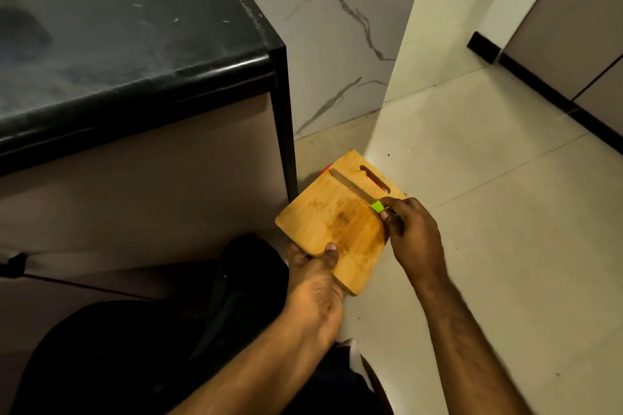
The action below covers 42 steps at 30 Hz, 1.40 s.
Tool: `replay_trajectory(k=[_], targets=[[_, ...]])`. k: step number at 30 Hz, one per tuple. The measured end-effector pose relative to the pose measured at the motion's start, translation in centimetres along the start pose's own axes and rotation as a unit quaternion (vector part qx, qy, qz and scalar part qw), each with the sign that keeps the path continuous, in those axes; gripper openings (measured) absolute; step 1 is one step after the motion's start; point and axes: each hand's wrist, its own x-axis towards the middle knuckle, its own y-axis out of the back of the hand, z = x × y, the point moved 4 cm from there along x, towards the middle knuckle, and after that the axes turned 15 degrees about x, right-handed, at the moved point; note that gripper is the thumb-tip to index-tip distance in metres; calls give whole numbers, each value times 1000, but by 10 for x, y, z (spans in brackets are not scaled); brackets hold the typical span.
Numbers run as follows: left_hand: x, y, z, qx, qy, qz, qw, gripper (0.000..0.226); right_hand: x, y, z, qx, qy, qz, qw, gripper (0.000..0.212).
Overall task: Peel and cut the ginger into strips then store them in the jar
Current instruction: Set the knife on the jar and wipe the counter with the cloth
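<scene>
— Where's the ginger? I see only the wooden cutting board (333, 219), held out over the floor just past the corner of the black counter (135, 44).

— No ginger or jar in sight. The left hand (315, 283) grips the board's near edge, thumb curled on top. The right hand (413, 239) is wrapped round the green-handled knife (359, 194), its blade lying flat across the board.

— Something red shows under the board's far end (a bin, maybe?).

— Can't tell. I'd worry the tilted board slips from that one-handed hold, or the blade slides towards his thumb.
</scene>
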Motion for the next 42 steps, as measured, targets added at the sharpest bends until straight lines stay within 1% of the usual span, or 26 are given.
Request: replay_trajectory(k=[2,5,9,11,14,18,20,22,24,26,27,29,31,33,35,37,38,40,42], targets=[[13,-11,-3,14,-13,28,999,48,11,-8,8,16,-4,6,1000,28],[31,-24,-10,55,-43,63,996,58,30,-22,16,25,-11,-6,1000,30],[59,-32,-12,155,-105,94,978,63,53,-43,25,79,-24,-19,996,30],[71,-35,-8,213,-137,112,961,64,62,-53,27,108,-29,-14,994,28],[83,-43,4,280,-198,126,931,59,72,-73,28,159,-41,-8,986,27],[96,-46,11,378,-234,124,887,59,83,-90,30,205,-72,28,976,28],[97,-45,13,410,-248,136,867,59,84,-98,35,199,-102,36,974,28],[99,-45,12,428,-256,149,854,56,84,-103,43,165,-140,45,975,26],[103,-45,11,444,-251,159,845,54,80,-100,41,160,-148,63,974,22],[107,-45,12,445,-252,165,843,52,73,-89,26,190,-103,78,973,22],[108,-44,14,441,-253,165,845,50,68,-83,15,216,-67,70,972,22],[111,-44,17,428,-259,159,851,42,52,-73,-9,259,16,26,965,22],[113,-44,20,413,-264,153,858,38,38,-73,-14,261,57,-13,963,23],[115,-46,24,400,-275,142,863,37,35,-80,1,251,30,-9,967,26],[114,-50,27,403,-277,129,863,39,44,-84,23,201,-46,16,978,27],[114,-53,31,404,-277,119,864,43,55,-81,35,141,-124,28,982,28],[114,-53,33,401,-277,115,866,45,58,-76,35,133,-133,35,982,29],[117,-54,38,390,-271,113,873,46,57,-65,19,165,-83,46,982,31],[121,-54,41,372,-272,118,880,38,45,-55,-3,223,6,25,975,32]])
